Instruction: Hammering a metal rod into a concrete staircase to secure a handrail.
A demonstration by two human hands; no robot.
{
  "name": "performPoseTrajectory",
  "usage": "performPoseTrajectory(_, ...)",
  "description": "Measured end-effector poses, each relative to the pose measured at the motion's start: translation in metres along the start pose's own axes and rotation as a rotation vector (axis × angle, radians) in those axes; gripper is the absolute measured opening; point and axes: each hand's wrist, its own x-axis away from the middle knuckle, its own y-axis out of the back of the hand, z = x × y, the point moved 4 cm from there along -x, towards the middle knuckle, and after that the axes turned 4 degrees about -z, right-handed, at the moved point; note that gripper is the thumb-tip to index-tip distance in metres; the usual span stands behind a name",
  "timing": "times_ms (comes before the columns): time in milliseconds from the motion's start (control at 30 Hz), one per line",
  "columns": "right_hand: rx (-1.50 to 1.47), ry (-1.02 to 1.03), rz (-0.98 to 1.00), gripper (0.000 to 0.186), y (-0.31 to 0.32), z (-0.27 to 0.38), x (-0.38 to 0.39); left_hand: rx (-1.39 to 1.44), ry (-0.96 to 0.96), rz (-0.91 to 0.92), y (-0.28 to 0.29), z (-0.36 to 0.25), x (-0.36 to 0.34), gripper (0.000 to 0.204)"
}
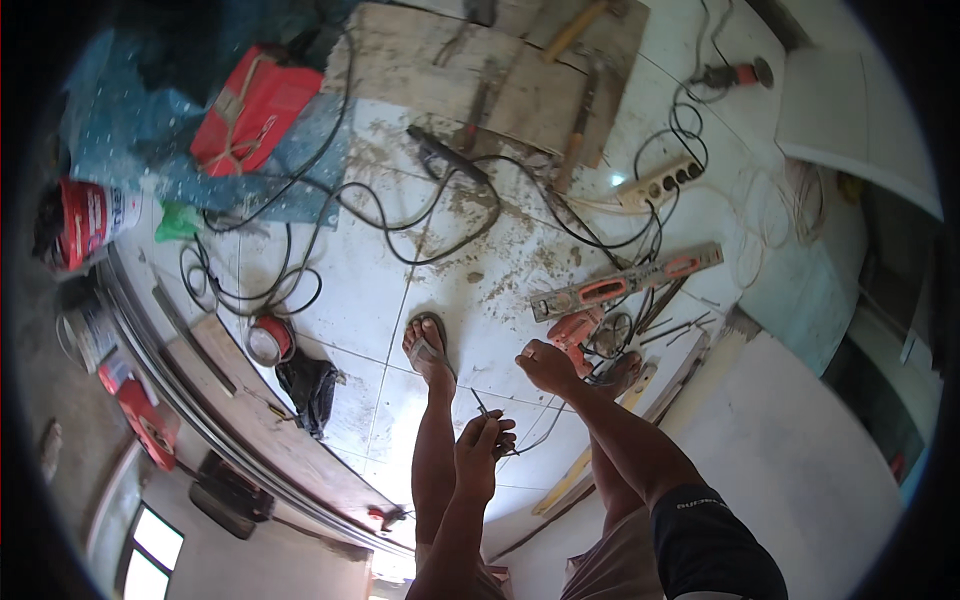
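My left hand (483, 438), low in the middle of the view, is closed around a thin dark rod or cable end (478, 401). A thin grey strand also trails from its fingers to the right, and I cannot tell whether both are one piece. My right hand (548, 368) is curled into a fist farther right; what it holds, if anything, is hidden. Just beyond that fist lies an orange power tool (577, 326), partly covered by a silver spirit level (628, 281) with orange-rimmed openings. Several dark thin rods (682, 327) lie right of the tool.
Black cables (380, 215) loop across the dirty tiled floor (350, 300). A cream power strip (660, 186) lies right, below an angle grinder (738, 75). Hammers (574, 150) rest on boards (400, 60) ahead. Left are a red bag (255, 112), a bucket (92, 222) and a black plastic bag (310, 392).
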Motion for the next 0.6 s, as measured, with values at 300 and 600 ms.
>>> performPoseTrajectory(300, 0.266, -0.053, -0.188, 0.045, 0.050, 0.056, -0.086, -0.247, -0.166, -0.021, 0.010, -0.043, -0.032, 0.027)
performPoseTrajectory(600, -0.001, -0.182, -0.945, 0.071, 0.179, 0.110, -0.253, -0.178, -0.267, -0.041, 0.018, -0.136, -0.037, 0.019)
